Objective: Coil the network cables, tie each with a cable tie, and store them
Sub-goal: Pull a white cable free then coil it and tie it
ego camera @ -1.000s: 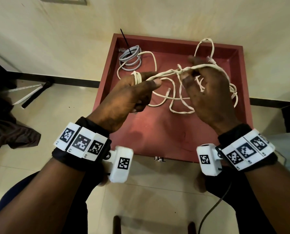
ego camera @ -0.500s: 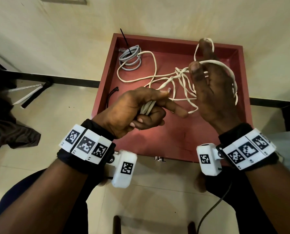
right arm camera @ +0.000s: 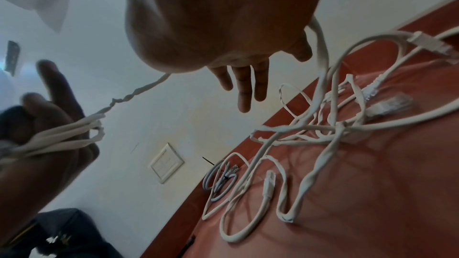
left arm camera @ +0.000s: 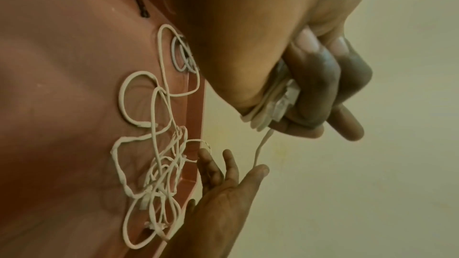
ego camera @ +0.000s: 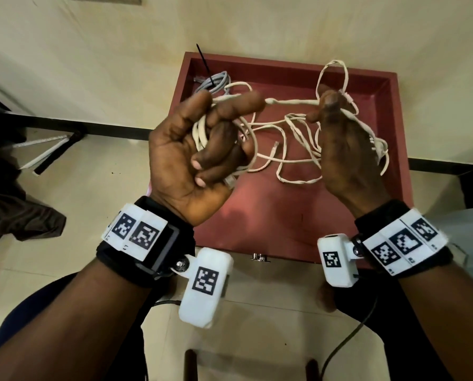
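On the far left I can see a dark cloth (ego camera: 18, 215) on the floor, and it has nothing to do with my job. Next comes my left hand (ego camera: 194, 158), lifted up over the near left part of the red tray (ego camera: 284, 237). Its fingers are curled tight around a small bunch of loops of the white cable (ego camera: 293, 101), and one clear plug (left arm camera: 283, 103) is tucked under those fingers. Behind that hand, in the far left corner of the tray, sits a little grey cable (ego camera: 216, 82) already wound up, with a black tie (ego camera: 203, 60) sticking out of it. From my left hand one strand of the white cable runs straight across to my right hand (ego camera: 348, 149). That hand has its fingers out straight and spread, and the strand just lies over the thumb, so it is not squeezing anything. The rest of the white cable is a messy heap in the tray below and around the right hand, with loops crossing each other. I think this cable is light, thin and floppy, and a bit twisty, so it will spring out if I let go. I would keep hold of the bunch in the left hand and guide the loose strand near the bunch, not by the plugs, because those look easy to snag or break.
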